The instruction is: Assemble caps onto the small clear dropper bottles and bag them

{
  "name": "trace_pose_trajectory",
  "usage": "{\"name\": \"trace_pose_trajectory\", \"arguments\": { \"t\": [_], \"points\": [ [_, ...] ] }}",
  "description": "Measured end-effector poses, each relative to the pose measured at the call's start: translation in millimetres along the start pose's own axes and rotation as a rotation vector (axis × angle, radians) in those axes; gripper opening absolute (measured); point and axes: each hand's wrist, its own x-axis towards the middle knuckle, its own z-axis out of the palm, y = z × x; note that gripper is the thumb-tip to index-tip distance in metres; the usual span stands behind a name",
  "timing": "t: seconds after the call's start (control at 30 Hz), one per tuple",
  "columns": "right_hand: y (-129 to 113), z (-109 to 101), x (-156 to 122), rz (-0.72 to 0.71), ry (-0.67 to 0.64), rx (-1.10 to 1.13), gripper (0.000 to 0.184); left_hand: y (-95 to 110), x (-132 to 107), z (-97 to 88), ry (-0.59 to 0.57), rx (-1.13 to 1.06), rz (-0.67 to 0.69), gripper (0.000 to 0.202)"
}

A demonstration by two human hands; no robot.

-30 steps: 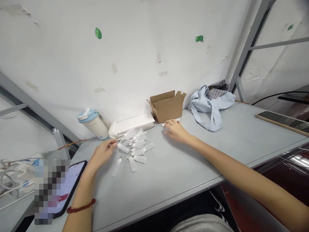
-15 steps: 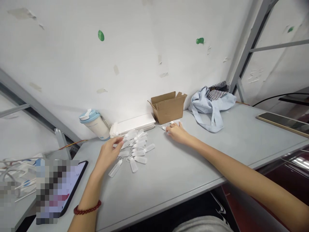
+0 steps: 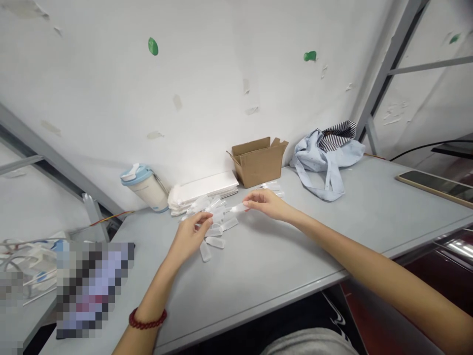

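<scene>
A heap of several small clear plastic bottles (image 3: 218,222) lies on the grey table (image 3: 281,246). My left hand (image 3: 190,235) hovers at the heap's near edge with fingers curled in a pinch; what it holds is hidden. My right hand (image 3: 264,202) pinches one small clear bottle (image 3: 238,208) and holds it just above the table, right of the heap. A few more small clear pieces (image 3: 271,186) lie beside the cardboard box.
An open cardboard box (image 3: 258,160) stands at the wall, with a flat white stack (image 3: 203,190) and a blue-lidded cup (image 3: 144,186) to its left. A light blue cloth bag (image 3: 325,155) lies to the right, a phone (image 3: 436,185) far right. A blurred phone (image 3: 92,288) lies at the near left.
My right hand picked up a small bottle from near the box and carried it left toward the heap. My left hand moved right to the heap's near edge.
</scene>
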Motion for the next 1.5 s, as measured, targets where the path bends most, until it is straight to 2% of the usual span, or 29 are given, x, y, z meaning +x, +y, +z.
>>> {"name": "trace_pose_trajectory", "arguments": {
  "t": [0.17,0.47,0.73,1.13,1.5],
  "points": [
    [0.5,2.4,-0.6,-0.018,-0.017,0.109,0.021,3.2,-2.1,5.6,-0.113,-0.066,0.029,0.036],
    [-1.0,4.5,-0.4,-0.029,0.016,0.047,0.023,14.3,-6.2,4.2,-0.189,-0.069,0.026,0.027],
    [-3.7,6.0,-3.2,-0.062,-0.026,0.076,0.023,13.2,-7.2,3.8,-0.253,-0.126,0.049,0.033],
    [-5.8,6.5,-4.9,-0.04,-0.103,0.187,0.025,9.8,-7.7,4.4,-0.242,-0.183,0.031,0.036],
    [-7.5,5.9,-6.0,-0.01,-0.098,0.11,0.024,14.4,-8.0,5.5,-0.233,-0.211,0.079,0.038]
  ]
}}
